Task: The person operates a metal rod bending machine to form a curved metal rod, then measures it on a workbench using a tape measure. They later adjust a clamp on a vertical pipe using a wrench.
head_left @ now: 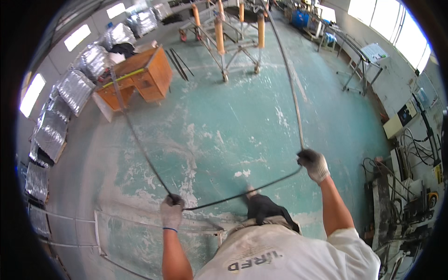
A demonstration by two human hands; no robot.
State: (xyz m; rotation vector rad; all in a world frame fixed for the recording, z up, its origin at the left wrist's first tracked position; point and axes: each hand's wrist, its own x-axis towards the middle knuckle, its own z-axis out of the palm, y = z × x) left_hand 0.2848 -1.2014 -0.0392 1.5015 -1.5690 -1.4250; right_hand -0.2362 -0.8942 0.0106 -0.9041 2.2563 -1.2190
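With both gloved hands I hold a long, thin metal rod frame (243,194), bent into a wide U. Its crossbar runs in front of my body, and two long sides reach away over the floor. My left hand (172,213), in a pale glove with dark fingers and a blue cuff edge, is closed around the left corner. Higher up on the right, my right hand (314,164), gloved alike, grips the right corner. The left side's far part passes in front of a wooden desk (156,77); the right side reaches the top of the view.
A wheeled metal rack (240,49) with orange-brown posts stands ahead. Several silver foil-wrapped stacks (75,89) line the left wall. At right are a metal stand (361,74) and machinery with cables (410,196). Thin dark bars (179,64) stand beside the desk. White rails (97,228) run at lower left.
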